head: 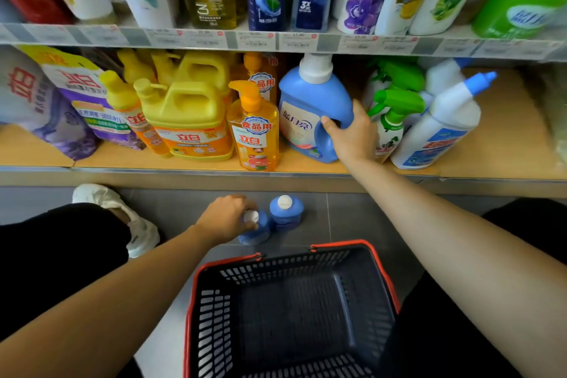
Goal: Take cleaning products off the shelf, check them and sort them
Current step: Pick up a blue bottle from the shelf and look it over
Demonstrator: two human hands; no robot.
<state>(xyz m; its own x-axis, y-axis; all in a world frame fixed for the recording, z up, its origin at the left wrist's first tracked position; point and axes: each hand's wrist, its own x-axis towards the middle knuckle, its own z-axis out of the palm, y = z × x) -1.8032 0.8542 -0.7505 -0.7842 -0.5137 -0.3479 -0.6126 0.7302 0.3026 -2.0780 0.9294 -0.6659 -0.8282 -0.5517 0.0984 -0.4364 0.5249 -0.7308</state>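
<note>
Item 1. Large blue detergent bottle (306,113), white cap: stood upright on the lower shelf (497,144), centre-right of frame, between an orange pump bottle (256,132) on its left and green spray bottles (395,107) on its right.

Item 2. Right hand (352,132): clasped the large bottle's handle, thumb across the front of the handle, fingers curled round its far side and mostly hidden.

Item 3. Small blue bottle (256,233), white cap: stood on the grey floor (352,218), lower centre, below the shelf edge. Left hand (225,218) gripped its top, fingers curled round the cap end.

Item 4. Second small blue bottle (287,213): upright on the floor, just right of the first, not held.

Item 5. Black basket (288,267), red rim: bottom centre, near the two small bottles.

Item 6. Yellow jug (190,120): lower shelf, left of the pump bottle. White bottle with blue nozzle (445,126): right of the sprays.
</note>
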